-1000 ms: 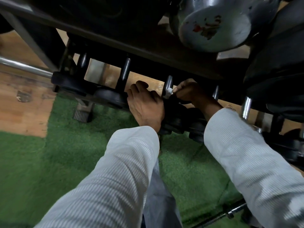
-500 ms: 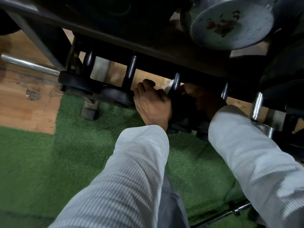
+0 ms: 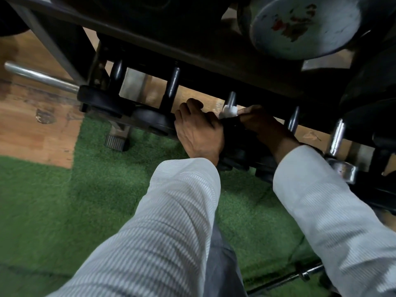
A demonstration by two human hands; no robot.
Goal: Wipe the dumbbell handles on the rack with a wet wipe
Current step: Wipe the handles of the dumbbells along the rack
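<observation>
Two pale striped sleeves (image 3: 171, 221) reach in from six o'clock over green turf (image 3: 53, 200) toward the low rack (image 3: 192, 52). Left hand (image 3: 198, 130) curls over a black dumbbell head (image 3: 233, 133), and at its two o'clock the right hand (image 3: 255, 118) pinches a white wet wipe (image 3: 229, 111) round the grey dumbbell handle (image 3: 231, 99). Farther off at one o'clock sits a chipped grey weight (image 3: 304, 24).

Dim indoor light, with the rack (image 3: 192, 50) above the left hand (image 3: 198, 133) almost black and detail lost in its shadow. Soft glare glints on the chrome handles (image 3: 337, 137) right of the right hand (image 3: 260, 123). Motion blur softens everything; wide-angle bending curves the edges.
</observation>
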